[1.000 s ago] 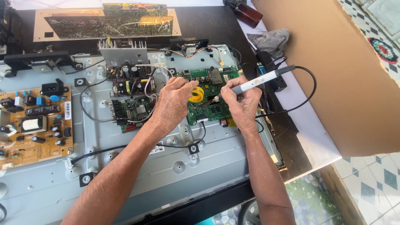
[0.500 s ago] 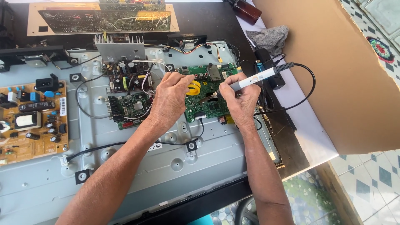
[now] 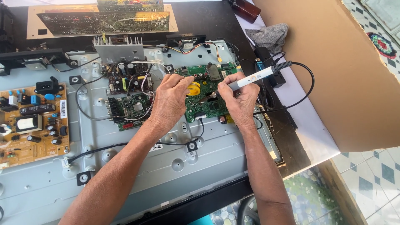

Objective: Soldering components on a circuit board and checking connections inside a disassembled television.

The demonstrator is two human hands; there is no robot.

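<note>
Spanning most of the view, a pale grey stamped-metal chassis panel [image 3: 137, 166] is seen lying flat on a dark worktop [image 3: 200, 21]. A large sheet of brown cardboard [image 3: 333, 75] is noted leaning at the right edge. A tan power-supply board with blue and black capacitors [image 3: 29, 121] is mounted at the panel's left; a finned aluminium heat sink [image 3: 118, 48] stands at the top centre, with a small dark circuit board [image 3: 129, 106] below it. A grey crumpled cloth [image 3: 268, 35] lies beyond the panel's upper right corner.

A green rectangular main circuit board [image 3: 208, 100] is fixed right of centre on the panel, partly covered by both hands. A yellow round spool [image 3: 193, 88] rests on this board, just beside the left hand's fingertips.

The left hand [image 3: 171, 100] is recorded as curled, fingers bent down onto the green board's left part; whether anything is pinched cannot be told. The right hand [image 3: 237, 98] is closed in a pen grip around a white-and-grey soldering iron [image 3: 250, 79], whose tip is angled down toward the board near its middle. The iron's black cable [image 3: 306, 83] loops out to the right.

Compared with half a second earlier: both hands and the iron are placed as before over the green board; only the camera view has shifted slightly, the upper boards now sitting nearer the frame's top.
</note>
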